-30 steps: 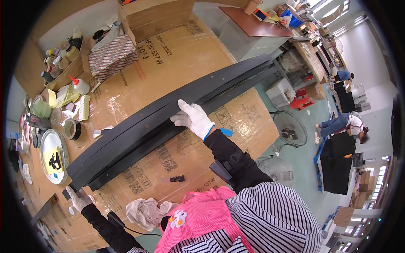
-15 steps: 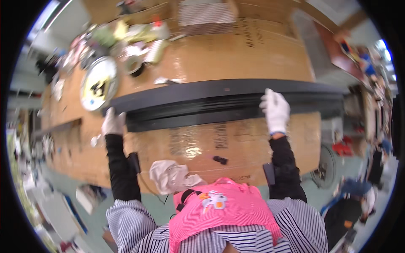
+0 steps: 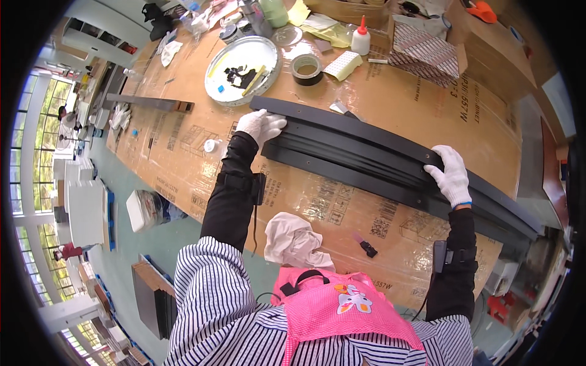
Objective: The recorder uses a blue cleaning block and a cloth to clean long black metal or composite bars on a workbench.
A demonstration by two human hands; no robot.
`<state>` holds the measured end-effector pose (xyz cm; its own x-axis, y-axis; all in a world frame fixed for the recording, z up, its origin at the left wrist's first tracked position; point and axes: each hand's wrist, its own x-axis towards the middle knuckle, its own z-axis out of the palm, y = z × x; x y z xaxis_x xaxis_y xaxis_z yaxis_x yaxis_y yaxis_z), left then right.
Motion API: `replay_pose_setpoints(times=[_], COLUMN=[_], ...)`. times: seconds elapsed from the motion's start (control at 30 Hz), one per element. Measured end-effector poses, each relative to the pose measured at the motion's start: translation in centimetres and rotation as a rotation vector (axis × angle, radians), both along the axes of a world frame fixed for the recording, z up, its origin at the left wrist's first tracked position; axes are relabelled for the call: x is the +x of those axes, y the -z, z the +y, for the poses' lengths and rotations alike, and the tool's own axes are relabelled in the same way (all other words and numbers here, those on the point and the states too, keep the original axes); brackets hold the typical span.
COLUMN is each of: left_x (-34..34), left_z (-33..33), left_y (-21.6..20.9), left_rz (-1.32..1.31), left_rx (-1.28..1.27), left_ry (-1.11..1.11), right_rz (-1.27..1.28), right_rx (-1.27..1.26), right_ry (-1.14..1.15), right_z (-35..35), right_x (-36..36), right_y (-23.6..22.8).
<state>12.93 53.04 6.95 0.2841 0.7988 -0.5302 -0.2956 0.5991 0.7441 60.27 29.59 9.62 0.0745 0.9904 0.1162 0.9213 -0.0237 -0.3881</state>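
A long black grooved panel (image 3: 342, 146) lies slantwise across the cardboard-covered table (image 3: 360, 244), running from the upper middle to the lower right. Its face has lengthwise channels and a few small holes. My left hand (image 3: 261, 126), in a white glove, closes on the panel near its left end. Farther along, my gloved right hand (image 3: 450, 177) grips the panel, its fingers bent over the far strip. Both palms are hidden from view.
Beyond the panel are a round white tray (image 3: 213, 91) with black bits, a tape roll (image 3: 307, 78), a red-tipped bottle (image 3: 361, 41) and an open box (image 3: 427, 52). A crumpled cloth (image 3: 293, 241) and a small black piece (image 3: 368, 248) lie nearer. A narrow dark bar (image 3: 146, 102) lies at left.
My view has swung toward the left side of the table. The panel now appears more slanted, its right end nearer me. Both hands stay at the panel, my left now wrapped over its end.
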Motion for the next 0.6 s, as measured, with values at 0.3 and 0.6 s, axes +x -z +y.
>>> replay_pose_setpoints(times=[0.3, 0.6], left_x=[-1.3, -2.4], left_z=[-6.2, -8.5], left_y=[2.4, 5.1], left_rz=[0.503, 0.435], left_rx=[0.135, 0.033], left_ry=[-0.333, -0.48], right_rz=[0.036, 0.089], right_rx=[-0.038, -0.054], right_ry=[0.036, 0.035], right_z=[0.1, 0.4], right_x=[0.0, -0.1], right_y=[0.3, 0.5])
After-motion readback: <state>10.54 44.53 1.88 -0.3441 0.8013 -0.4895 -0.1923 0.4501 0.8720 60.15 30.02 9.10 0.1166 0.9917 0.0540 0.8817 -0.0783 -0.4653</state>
